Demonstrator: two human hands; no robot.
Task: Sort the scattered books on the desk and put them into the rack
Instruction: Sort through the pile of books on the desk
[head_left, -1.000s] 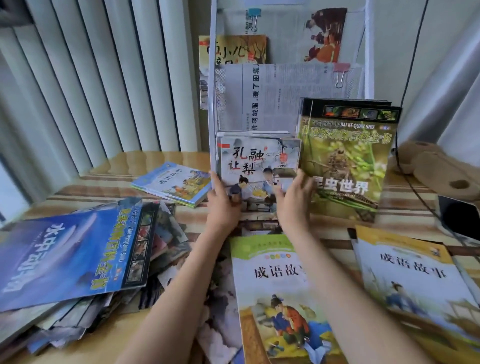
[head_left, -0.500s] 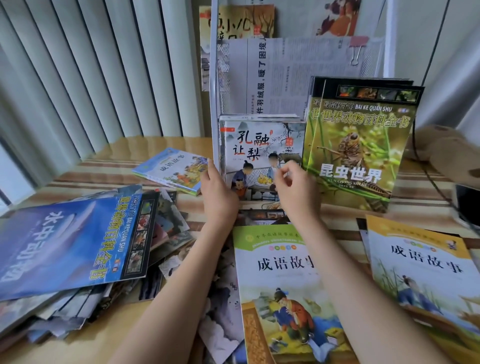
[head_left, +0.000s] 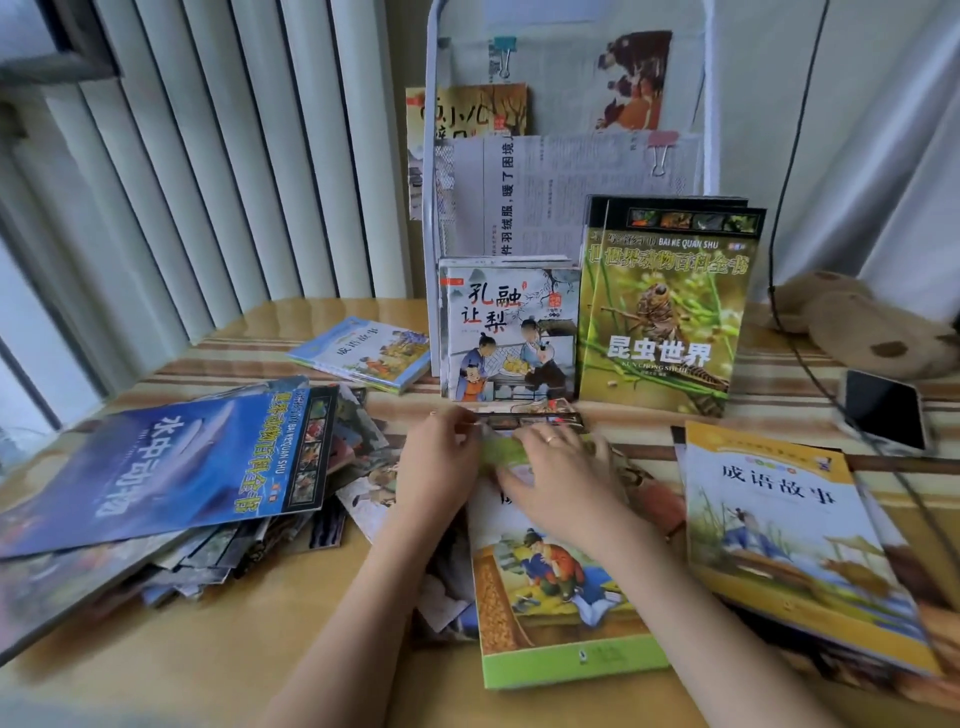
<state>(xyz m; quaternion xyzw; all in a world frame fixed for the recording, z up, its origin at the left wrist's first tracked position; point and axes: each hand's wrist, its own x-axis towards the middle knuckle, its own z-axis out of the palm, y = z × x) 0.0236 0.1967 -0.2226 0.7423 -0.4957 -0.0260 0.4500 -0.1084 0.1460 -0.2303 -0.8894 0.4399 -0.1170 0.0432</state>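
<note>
Green-bordered, the storybook (head_left: 550, 571) lay flat on the worktop (head_left: 249, 670) directly before you, with both hands at its far end. Your left hand (head_left: 439, 457) sat at the top left corner, fingers curled toward the edge; whether they had hold of the cover could not be told through the blur. Your right hand (head_left: 563, 475) lay spread across the title band, fingers fairly straight, pressing rather than pinching.

The rack (head_left: 434, 208) stood at the back of the worktop, with a white picture book (head_left: 509, 332) and the green insect book (head_left: 665, 306) upright at its foot. My judgement: you would have done well to get fingers under the far edge, lift the storybook clear of the loose sheets beneath it, and stand it beside books of like size, spine squared, without knocking the two already upright.

A blue book (head_left: 166, 467) topped the untidy pile at left; a second storybook (head_left: 789, 545) lay at right, and a smaller one (head_left: 363, 353) sat left of the rack.

Hard to make out: what lay under the storybook, the dark strip (head_left: 524, 420) just beyond your fingertips, how deep the left pile ran, and the rack's upper tiers, which were cut off at the top.
</note>
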